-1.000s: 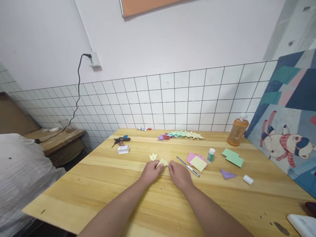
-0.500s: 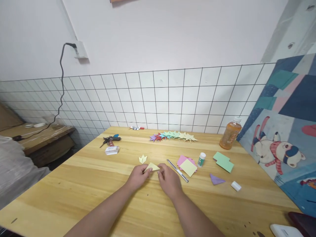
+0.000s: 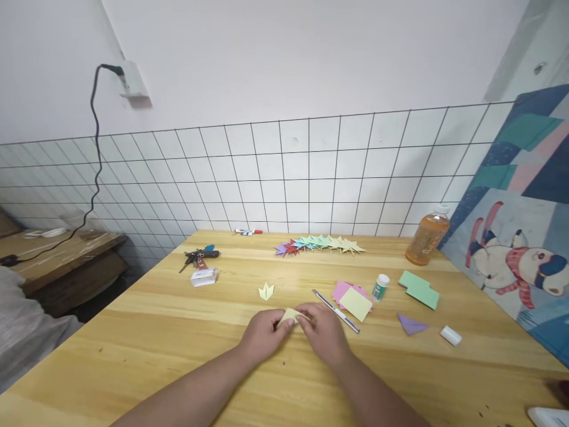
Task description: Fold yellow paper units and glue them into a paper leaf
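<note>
Drawn closer together since the earlier frame, the left hand [image 3: 262, 337] and right hand [image 3: 326, 333] now cover more of the folded yellow paper [image 3: 290, 314]. Each pinches one side of it between thumb and fingers, left of the utility knife [image 3: 336, 311] and nearer the person than the pointed yellow origami piece [image 3: 266, 292]; a crease is probably being worked.

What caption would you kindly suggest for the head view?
Left hand and right hand hold small yellow paper over a pale wooden table.
</note>
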Available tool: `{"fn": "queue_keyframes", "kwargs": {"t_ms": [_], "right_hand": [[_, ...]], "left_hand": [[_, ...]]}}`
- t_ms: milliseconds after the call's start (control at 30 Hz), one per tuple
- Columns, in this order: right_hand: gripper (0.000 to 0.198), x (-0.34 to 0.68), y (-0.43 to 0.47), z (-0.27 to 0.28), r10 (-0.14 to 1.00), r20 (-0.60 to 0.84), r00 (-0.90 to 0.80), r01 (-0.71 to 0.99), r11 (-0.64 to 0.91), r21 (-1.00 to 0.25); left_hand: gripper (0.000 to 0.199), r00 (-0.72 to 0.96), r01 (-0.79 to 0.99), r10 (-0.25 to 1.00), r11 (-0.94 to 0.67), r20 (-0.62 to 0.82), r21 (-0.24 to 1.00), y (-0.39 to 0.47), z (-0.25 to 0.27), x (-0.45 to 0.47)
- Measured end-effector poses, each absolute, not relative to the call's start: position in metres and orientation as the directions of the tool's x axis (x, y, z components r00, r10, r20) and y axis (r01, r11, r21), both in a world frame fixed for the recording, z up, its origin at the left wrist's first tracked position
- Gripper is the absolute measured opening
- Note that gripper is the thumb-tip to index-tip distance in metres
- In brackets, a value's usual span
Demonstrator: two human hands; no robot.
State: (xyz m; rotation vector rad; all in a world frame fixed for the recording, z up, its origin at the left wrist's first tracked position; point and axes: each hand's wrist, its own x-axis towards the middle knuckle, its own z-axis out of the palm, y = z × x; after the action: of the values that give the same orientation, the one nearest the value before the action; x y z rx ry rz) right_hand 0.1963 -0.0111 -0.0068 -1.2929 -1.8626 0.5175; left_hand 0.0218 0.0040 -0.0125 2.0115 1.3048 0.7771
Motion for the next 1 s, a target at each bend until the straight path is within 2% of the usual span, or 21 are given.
{"fn": "queue_keyframes", "kwargs": {"t_ms": [67, 167, 233, 333, 433, 567, 700, 833, 1000], "right_hand": [[0.015, 0.196, -0.010, -0.009, 0.920, 0.371, -0.128, 0.588, 0.371, -0.718], [0.014, 0.195, -0.009, -0.013, 0.926, 0.366, -0.094, 0.551, 0.354, -0.756], [0.015, 0.193, -0.009, -0.016, 0.928, 0.369, -0.061, 0.496, 0.349, -0.795], [0.018, 0.189, -0.011, -0.017, 0.921, 0.390, -0.009, 0.463, 0.350, -0.815], [0.018, 0.186, -0.015, -0.016, 0.904, 0.426, 0.017, 0.495, 0.363, -0.789], [0.020, 0.184, -0.019, -0.012, 0.875, 0.481, 0.057, 0.558, 0.372, -0.742], [0.023, 0.183, -0.021, -0.007, 0.840, 0.543, 0.013, 0.587, 0.433, -0.684], [0.023, 0.185, -0.023, -0.004, 0.820, 0.568, -0.076, 0.567, 0.504, -0.652], [0.023, 0.191, -0.029, -0.002, 0.786, 0.600, -0.145, 0.603, 0.552, -0.577]], "left_hand": [[0.039, 0.403, 0.516, 0.905, -0.350, 0.139, 0.781, 0.002, -0.012, 0.019], [0.049, 0.441, 0.303, 0.889, -0.277, 0.123, 0.912, 0.003, -0.012, 0.013], [0.049, 0.489, 0.205, 0.868, -0.213, 0.089, 0.955, 0.004, -0.012, 0.008], [0.045, 0.580, 0.133, 0.814, -0.133, 0.032, 0.982, 0.007, -0.011, 0.002], [0.048, 0.575, 0.073, 0.817, -0.090, 0.032, 0.993, 0.009, -0.007, 0.001], [0.051, 0.574, 0.053, 0.819, -0.027, -0.008, 0.998, 0.009, -0.004, 0.002], [0.052, 0.566, 0.033, 0.824, 0.005, -0.023, 0.999, 0.009, -0.003, 0.002], [0.049, 0.592, -0.024, 0.805, -0.016, 0.026, 1.000, 0.011, -0.001, -0.001], [0.048, 0.645, 0.014, 0.763, -0.064, 0.040, 0.998, 0.009, 0.004, 0.000]]}}
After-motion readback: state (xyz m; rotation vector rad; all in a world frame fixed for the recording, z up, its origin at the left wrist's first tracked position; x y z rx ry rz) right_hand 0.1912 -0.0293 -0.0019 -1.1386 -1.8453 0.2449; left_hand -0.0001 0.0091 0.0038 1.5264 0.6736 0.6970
